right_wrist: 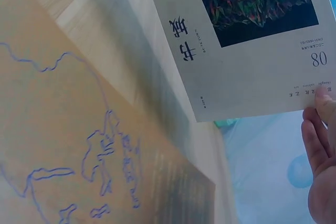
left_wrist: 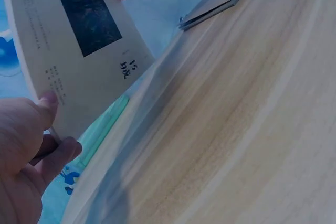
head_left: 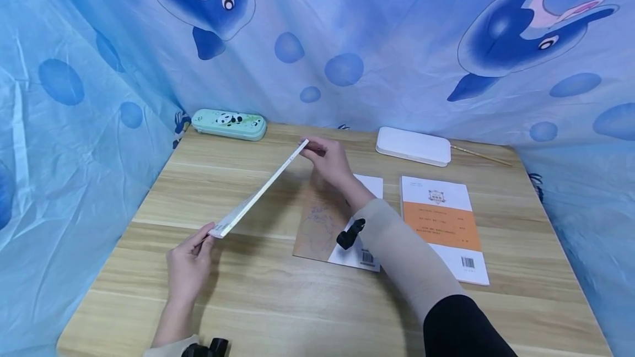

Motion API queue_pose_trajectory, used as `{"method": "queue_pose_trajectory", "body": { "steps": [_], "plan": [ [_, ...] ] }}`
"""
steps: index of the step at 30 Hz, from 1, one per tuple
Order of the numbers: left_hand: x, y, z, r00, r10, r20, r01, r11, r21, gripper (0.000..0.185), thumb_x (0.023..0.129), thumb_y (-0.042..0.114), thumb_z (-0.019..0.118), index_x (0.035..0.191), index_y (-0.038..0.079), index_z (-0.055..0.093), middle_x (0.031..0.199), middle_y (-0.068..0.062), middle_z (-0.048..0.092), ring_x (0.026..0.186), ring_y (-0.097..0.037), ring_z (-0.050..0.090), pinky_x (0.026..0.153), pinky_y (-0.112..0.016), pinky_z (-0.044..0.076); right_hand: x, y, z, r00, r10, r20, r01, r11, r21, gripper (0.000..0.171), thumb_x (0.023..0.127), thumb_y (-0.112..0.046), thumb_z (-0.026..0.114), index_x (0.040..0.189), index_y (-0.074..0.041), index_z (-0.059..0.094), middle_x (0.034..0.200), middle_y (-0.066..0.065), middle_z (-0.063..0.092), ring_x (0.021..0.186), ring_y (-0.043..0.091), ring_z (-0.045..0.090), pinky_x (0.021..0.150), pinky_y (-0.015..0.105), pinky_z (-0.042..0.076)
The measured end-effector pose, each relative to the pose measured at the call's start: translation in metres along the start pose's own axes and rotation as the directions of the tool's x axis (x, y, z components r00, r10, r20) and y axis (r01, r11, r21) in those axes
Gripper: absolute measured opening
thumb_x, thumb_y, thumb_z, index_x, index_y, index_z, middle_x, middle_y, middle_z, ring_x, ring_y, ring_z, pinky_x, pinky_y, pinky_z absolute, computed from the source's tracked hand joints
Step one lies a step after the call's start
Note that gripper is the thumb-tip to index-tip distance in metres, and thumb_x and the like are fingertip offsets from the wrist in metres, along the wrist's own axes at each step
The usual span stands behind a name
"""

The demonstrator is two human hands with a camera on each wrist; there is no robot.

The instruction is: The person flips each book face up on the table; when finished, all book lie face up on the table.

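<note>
We hold the thin book [head_left: 258, 191] above the table [head_left: 248, 302], left hand [head_left: 188, 269] and right hand [head_left: 329, 161] pinching opposite corners. Shallow grips; it may slip onto the map booklet [head_left: 322, 225].

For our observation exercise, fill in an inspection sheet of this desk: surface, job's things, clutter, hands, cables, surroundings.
Surface: wooden table, light grain.
Job's things: thin book held in the air above the table by two corners.
Clutter: map-cover book, orange-cover book, panda pencil case, white box, pencil.
Hands: left hand pinches the near corner; right hand holds the far corner.
Cables: nothing seen.
Surroundings: blue dolphin-print cloth behind and at both sides.
</note>
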State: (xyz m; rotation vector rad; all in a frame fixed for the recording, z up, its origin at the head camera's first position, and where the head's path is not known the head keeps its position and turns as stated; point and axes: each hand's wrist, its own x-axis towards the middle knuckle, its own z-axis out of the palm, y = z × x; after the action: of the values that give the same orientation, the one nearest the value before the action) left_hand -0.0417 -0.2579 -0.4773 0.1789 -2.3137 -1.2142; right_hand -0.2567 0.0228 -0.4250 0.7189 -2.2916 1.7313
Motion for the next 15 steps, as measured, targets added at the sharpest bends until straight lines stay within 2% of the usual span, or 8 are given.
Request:
{"method": "queue_pose_trajectory", "body": {
  "steps": [2, 8, 15],
  "plan": [
    [0.001, 0.001, -0.001, 1.000, 0.006, -0.023, -0.006, 1.000, -0.006, 0.027, 0.087, -0.020, 0.065, 0.111, -0.010, 0.072, 0.108, -0.031, 0.069, 0.093, 0.022, 0.056, 0.075, -0.007, 0.051, 0.002, -0.004, 0.000, 1.000, -0.010, -0.012, 0.010, 1.000, 0.006, 0.025, 0.090, -0.003, 0.075, 0.115, -0.003, 0.074, 0.103, 0.011, 0.077, 0.094, 0.019, 0.073, 0.082, 0.025, 0.059],
    [0.002, -0.001, -0.002, 0.996, 0.026, -0.083, -0.025, 1.000, 0.012, 0.018, 0.088, -0.011, 0.071, 0.106, -0.011, 0.073, 0.102, -0.028, 0.071, 0.088, 0.015, 0.062, 0.072, -0.005, 0.051, 0.005, -0.011, 0.001, 0.999, -0.025, -0.044, 0.025, 1.000, 0.007, 0.022, 0.089, -0.003, 0.076, 0.111, 0.000, 0.076, 0.100, 0.013, 0.077, 0.090, 0.021, 0.074, 0.080, 0.025, 0.060],
    [0.002, 0.000, -0.005, 0.998, 0.031, -0.047, -0.031, 0.999, 0.016, 0.015, 0.088, -0.010, 0.072, 0.102, -0.010, 0.074, 0.094, -0.027, 0.073, 0.075, 0.017, 0.060, 0.062, -0.003, 0.050, 0.008, -0.017, 0.002, 0.997, -0.001, -0.071, -0.004, 0.998, -0.064, 0.027, 0.089, -0.013, 0.078, 0.115, -0.003, 0.075, 0.103, 0.010, 0.077, 0.091, 0.017, 0.073, 0.082, 0.022, 0.058]
  ]
}}
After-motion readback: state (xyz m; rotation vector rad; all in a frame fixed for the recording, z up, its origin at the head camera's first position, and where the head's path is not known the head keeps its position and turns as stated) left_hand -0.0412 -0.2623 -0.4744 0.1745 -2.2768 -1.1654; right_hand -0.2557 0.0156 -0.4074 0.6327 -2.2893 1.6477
